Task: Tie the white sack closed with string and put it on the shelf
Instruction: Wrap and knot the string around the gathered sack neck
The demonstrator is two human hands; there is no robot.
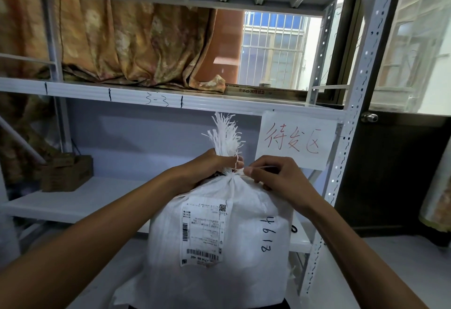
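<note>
A white woven sack (246,233) stands upright in front of me, with a shipping label and black handwritten digits on its side. Its neck is gathered, and frayed white strands (225,133) stick up above it. My left hand (210,169) grips the bunched neck from the left. My right hand (275,177) pinches a thin pale string (262,167) that runs from the neck to the right. The white metal shelf (80,201) lies just behind the sack.
A cardboard box (67,173) sits at the left of the shelf board. A paper sign (296,140) with red writing hangs from the upper board. The perforated upright post (341,152) stands right of the sack. Patterned curtain cloth lies on the upper board.
</note>
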